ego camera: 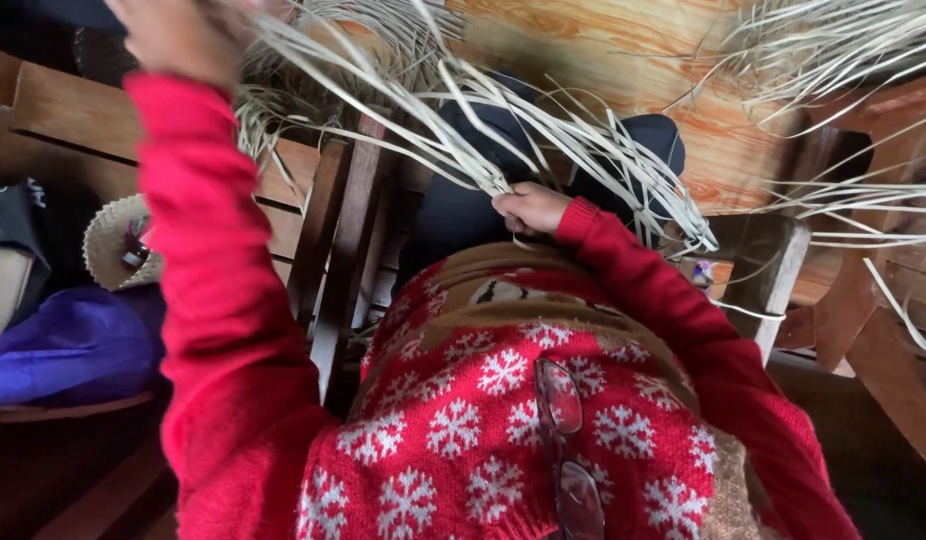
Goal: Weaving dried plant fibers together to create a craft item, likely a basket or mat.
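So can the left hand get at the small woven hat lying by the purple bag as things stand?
Probably not right away: the left hand is raised high, gripping pale straw strips, and the woven hat lies below its elbow beside the purple bag.

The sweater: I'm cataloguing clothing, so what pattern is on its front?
White snowflakes on red knit, on the sweater; the head view shows it best.

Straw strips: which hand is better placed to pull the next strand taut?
Left, probably. The left hand is raised high with the straw strips trailing from it; the right hand pins the bundle at the lap.
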